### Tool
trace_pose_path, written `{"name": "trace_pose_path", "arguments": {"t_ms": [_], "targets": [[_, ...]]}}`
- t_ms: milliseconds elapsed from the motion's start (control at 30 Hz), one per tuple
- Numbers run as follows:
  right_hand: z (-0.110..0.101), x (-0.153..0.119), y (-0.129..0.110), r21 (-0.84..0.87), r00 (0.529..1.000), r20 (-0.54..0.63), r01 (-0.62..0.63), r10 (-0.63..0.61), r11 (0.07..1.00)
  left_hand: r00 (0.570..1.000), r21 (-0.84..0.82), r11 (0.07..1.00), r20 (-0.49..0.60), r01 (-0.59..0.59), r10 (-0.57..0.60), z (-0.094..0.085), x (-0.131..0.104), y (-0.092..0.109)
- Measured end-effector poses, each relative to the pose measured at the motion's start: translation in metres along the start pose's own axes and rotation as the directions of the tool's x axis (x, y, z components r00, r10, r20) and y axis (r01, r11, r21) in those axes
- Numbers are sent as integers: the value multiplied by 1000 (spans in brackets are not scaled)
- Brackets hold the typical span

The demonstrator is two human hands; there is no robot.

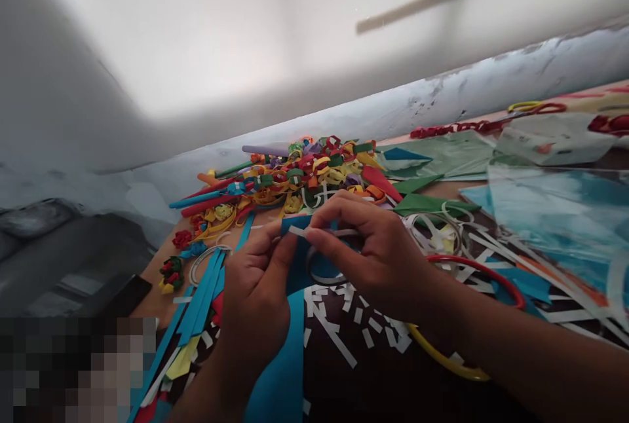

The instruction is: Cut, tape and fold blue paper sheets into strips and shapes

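A blue paper sheet (299, 272) is pinched between the thumb and fingers of my left hand (260, 272), its lower part hanging down toward me. My right hand (363, 246) closes thumb and forefinger on a narrow white strip (297, 232), which looks like tape and lies against the top edge of the blue sheet. Below the right fingers hangs a white loop (327, 279); whether it joins the strip is hidden. Small cut white pieces (368, 338) are scattered beneath both hands.
A heap of colourful paper chains (314, 174) lies against the wall. Blue strips (201, 305) rest at left near a white ring (206, 266). To the right are a red ring (484, 266), a yellow ring (442, 361), white strips (540, 272) and clear plastic (555, 207).
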State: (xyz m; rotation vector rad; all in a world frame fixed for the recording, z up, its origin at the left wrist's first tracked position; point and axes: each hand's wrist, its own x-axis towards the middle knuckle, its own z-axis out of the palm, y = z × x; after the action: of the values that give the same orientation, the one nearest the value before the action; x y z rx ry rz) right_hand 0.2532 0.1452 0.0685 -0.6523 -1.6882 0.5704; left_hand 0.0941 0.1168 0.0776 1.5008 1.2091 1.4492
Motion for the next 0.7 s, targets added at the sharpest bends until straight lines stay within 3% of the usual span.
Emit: {"name": "trace_pose_path", "arguments": {"t_ms": [67,200,367,700], "targets": [[-3,1,0,-61,999,35,17,-15,998,1000,-44,999,18,16,-16,1,-2,1],[-6,1,-1,-151,994,100,56,-41,987,998,31,998,1,-59,59,1,-3,3],[-5,-1,-1,-183,996,86,47,-32,982,994,102,989,-1,-104,105,4,-4,5],[-2,-2,-1,-227,997,70,33,-18,973,991,88,988,42,-127,124,5,-7,4]]}}
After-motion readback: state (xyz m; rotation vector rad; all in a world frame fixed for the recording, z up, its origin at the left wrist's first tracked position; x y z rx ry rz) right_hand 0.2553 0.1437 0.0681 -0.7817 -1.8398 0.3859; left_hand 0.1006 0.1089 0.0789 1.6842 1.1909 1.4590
